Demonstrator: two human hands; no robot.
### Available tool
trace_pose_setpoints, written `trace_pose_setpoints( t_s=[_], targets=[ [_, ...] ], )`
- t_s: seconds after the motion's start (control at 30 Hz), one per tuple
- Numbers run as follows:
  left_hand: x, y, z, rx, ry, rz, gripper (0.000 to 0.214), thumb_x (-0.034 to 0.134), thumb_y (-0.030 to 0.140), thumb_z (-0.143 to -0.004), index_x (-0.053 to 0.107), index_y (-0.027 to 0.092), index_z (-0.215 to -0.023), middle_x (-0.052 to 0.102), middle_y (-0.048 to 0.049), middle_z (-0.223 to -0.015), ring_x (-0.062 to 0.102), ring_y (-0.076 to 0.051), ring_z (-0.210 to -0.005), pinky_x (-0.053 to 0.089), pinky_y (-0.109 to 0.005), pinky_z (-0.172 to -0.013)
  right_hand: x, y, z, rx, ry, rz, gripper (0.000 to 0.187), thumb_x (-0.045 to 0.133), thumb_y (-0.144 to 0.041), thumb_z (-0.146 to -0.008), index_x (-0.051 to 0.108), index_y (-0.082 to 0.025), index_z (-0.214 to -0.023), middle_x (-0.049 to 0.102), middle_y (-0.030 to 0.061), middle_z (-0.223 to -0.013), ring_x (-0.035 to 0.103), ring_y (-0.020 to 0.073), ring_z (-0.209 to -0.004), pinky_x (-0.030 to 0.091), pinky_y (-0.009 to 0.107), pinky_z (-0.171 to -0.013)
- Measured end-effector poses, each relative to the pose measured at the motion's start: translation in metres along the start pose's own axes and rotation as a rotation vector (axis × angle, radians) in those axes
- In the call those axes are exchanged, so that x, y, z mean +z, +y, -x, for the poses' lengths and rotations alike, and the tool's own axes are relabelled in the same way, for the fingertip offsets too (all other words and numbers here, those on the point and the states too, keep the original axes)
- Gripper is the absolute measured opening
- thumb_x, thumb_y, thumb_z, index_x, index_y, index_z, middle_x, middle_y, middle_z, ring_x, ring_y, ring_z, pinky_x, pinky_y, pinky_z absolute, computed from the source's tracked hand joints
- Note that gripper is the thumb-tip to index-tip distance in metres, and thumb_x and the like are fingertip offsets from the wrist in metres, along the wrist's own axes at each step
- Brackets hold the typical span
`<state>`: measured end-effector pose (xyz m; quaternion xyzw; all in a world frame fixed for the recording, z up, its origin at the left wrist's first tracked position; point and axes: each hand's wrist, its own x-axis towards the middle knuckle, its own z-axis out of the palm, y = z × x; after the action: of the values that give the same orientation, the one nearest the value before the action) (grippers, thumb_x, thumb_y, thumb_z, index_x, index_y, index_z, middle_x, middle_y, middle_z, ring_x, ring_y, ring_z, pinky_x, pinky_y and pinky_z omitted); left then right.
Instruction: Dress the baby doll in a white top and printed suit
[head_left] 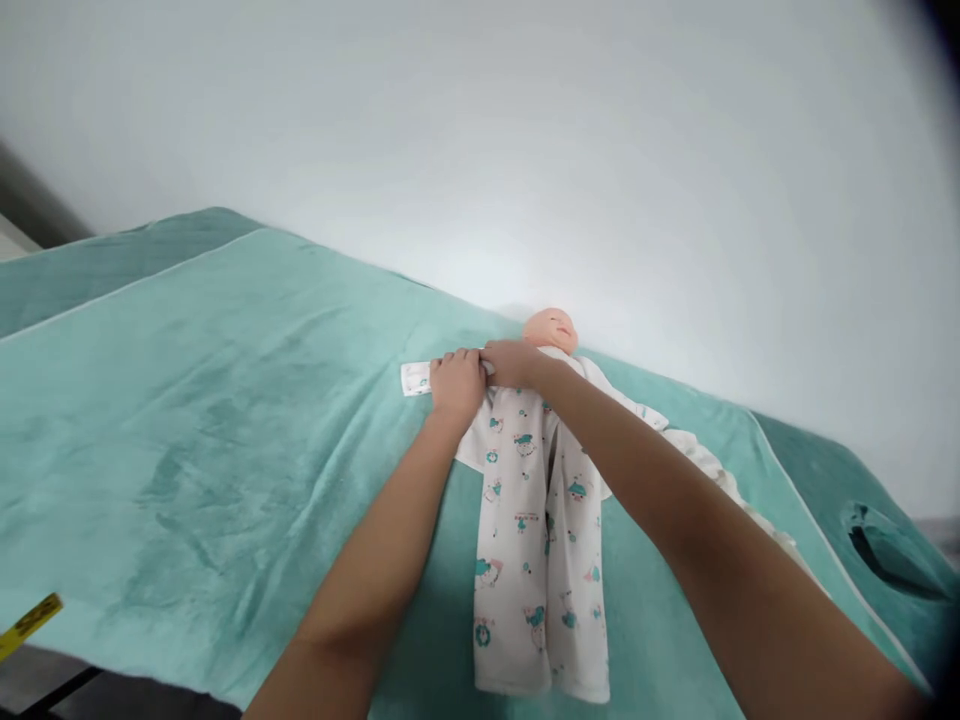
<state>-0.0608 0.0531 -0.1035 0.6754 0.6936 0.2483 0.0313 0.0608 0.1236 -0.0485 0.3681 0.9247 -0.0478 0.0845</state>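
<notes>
A baby doll (551, 328) lies on its back with its head near the wall, wearing a white top (472, 445). My left hand (457, 384) is closed around the white sleeve (415, 379) that sticks out to the left, its printed cuff showing beyond my fingers. Right beside it, my right hand (511, 362) has its fingers bent onto the same sleeve, nearer the shoulder. White printed trousers (517, 540) stretch from the doll's body toward me, with both legs straight. The doll's own hands and legs are hidden.
A teal cover (225, 420) spreads over the bed, which meets a white wall (480, 150). To the doll's right lies a crumpled white cloth (709, 460), partly behind my forearm. A yellow strip (30, 625) shows at the lower left edge.
</notes>
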Motion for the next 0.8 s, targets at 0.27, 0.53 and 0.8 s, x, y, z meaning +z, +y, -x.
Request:
trace_pose_setpoints(
  t_s=[0.27,0.53,0.8],
  targets=[
    [-0.019,0.007,0.003,-0.001,-0.019,0.029,0.037,0.036,0.023,-0.099,0.061,0.022,-0.127,0.068,-0.0131,-0.122,0.060,-0.031,-0.113,0.039,-0.045,-0.092,-0.018,0.021,0.011,0.007,-0.047,-0.153,0.040,0.067,-0.040,-0.086,0.065,-0.038,-0.126,0.068,0.0051,-0.116,0.064,0.0264,-0.095,0.046,0.038,-0.081],
    [-0.014,-0.008,0.017,-0.011,-0.020,0.051,0.040,0.035,0.022,-0.099,0.063,0.027,-0.126,0.069,-0.0100,-0.120,0.060,-0.029,-0.113,0.040,-0.043,-0.094,-0.048,0.038,0.048,0.129,-0.087,0.073,0.043,0.055,-0.043,-0.094,0.059,-0.039,-0.136,0.058,0.0080,-0.131,0.060,0.0309,-0.111,0.045,0.042,-0.091],
    [-0.001,-0.017,0.020,-0.007,-0.005,0.051,0.037,0.037,0.018,-0.097,0.066,0.025,-0.119,0.069,-0.0106,-0.118,0.059,-0.028,-0.114,0.039,-0.043,-0.096,-0.072,0.037,0.070,0.161,-0.050,0.136,0.042,0.064,-0.043,-0.088,0.065,-0.033,-0.129,0.065,0.0076,-0.117,0.063,0.0275,-0.101,0.045,0.034,-0.084]
  ],
)
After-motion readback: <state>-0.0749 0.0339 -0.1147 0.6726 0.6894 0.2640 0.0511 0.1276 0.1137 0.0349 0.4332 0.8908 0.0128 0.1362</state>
